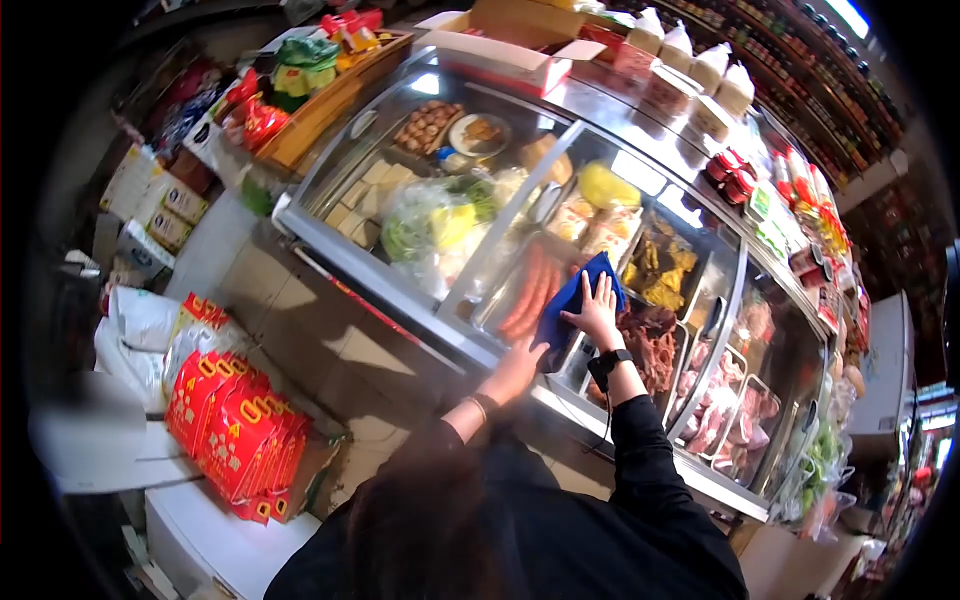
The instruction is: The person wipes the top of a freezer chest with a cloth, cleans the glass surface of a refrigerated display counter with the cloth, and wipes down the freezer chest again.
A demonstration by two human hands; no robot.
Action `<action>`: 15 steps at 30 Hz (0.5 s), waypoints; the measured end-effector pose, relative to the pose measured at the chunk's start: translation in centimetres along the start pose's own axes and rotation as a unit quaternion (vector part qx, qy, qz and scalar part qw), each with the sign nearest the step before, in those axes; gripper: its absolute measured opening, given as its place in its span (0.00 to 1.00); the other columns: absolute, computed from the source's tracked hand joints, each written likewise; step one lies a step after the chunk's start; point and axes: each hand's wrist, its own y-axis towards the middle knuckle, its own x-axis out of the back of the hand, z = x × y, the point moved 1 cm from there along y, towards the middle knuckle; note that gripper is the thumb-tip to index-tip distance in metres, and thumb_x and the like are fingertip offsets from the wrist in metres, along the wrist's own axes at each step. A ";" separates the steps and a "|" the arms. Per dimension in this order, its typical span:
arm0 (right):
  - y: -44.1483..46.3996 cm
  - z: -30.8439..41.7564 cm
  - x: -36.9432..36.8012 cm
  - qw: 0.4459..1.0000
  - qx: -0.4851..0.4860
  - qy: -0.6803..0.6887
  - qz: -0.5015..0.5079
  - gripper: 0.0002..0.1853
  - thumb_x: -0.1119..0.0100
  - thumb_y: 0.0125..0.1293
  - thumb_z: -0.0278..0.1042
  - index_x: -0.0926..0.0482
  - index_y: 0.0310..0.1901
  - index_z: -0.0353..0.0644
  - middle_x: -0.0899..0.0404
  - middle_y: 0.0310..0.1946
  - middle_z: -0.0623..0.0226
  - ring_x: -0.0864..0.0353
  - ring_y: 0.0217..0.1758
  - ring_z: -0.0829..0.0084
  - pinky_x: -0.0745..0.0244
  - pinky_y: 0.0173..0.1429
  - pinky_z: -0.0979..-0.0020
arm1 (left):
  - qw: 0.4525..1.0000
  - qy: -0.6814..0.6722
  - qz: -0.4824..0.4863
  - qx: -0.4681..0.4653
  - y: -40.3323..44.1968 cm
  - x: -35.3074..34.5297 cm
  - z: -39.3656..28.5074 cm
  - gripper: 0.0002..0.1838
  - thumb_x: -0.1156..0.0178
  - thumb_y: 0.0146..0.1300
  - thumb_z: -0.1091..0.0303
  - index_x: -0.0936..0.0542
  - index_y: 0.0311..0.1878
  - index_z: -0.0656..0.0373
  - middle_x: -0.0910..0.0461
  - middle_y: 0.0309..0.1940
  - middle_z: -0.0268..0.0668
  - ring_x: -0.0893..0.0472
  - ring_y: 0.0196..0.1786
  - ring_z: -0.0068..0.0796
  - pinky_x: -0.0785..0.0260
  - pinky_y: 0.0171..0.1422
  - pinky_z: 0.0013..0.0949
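Observation:
A dark blue cloth lies on the sliding glass lid of a display freezer. My right hand is pressed flat on it, fingers spread; a black watch is on that wrist. At the cloth's lower left edge, my left hand has its fingers closed and seems to pinch the edge, though blur hides the exact grip. Under the glass by my hands are sausages, dark red meat and yellow-brown pieces. Bagged greens lie further left under the glass.
Red packages stand at the lower left, beside a white surface. A cardboard box, several white-topped bottles and red-lidded jars line the freezer's far side. Bagged vegetables hang at the right end.

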 end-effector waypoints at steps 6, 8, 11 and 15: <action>-0.7 6.6 -2.7 0.999 0.047 -0.018 -0.009 0.62 0.28 0.45 0.64 0.56 0.76 0.50 0.64 0.75 0.36 0.63 0.79 0.42 0.59 0.77 0.48 | 0.997 -0.008 -0.048 0.064 -3.5 4.5 3.4 0.23 0.49 0.56 0.79 0.29 0.58 0.57 0.22 0.43 0.50 0.24 0.49 0.54 0.29 0.54 0.49; -1.1 8.8 -3.2 0.998 0.052 -0.024 -0.014 0.61 0.31 0.47 0.64 0.56 0.76 0.48 0.62 0.74 0.35 0.63 0.78 0.41 0.59 0.76 0.47 | 0.996 0.009 -0.034 0.081 -4.7 5.8 4.6 0.25 0.49 0.56 0.80 0.31 0.60 0.59 0.22 0.42 0.50 0.23 0.49 0.54 0.30 0.54 0.49; -0.8 12.4 -3.7 0.998 0.040 -0.037 -0.006 0.62 0.34 0.48 0.68 0.58 0.76 0.49 0.64 0.75 0.36 0.64 0.79 0.41 0.60 0.77 0.48 | 0.998 0.005 -0.029 0.061 -6.5 8.3 7.0 0.29 0.47 0.55 0.80 0.33 0.63 0.64 0.21 0.44 0.52 0.23 0.49 0.54 0.29 0.55 0.48; 0.5 17.2 -5.5 0.999 0.022 -0.037 -0.010 0.63 0.33 0.47 0.69 0.59 0.77 0.49 0.65 0.76 0.39 0.66 0.80 0.45 0.62 0.77 0.49 | 0.998 0.044 -0.029 0.038 -7.9 11.6 11.5 0.27 0.46 0.55 0.79 0.30 0.61 0.63 0.21 0.43 0.50 0.23 0.48 0.52 0.28 0.55 0.46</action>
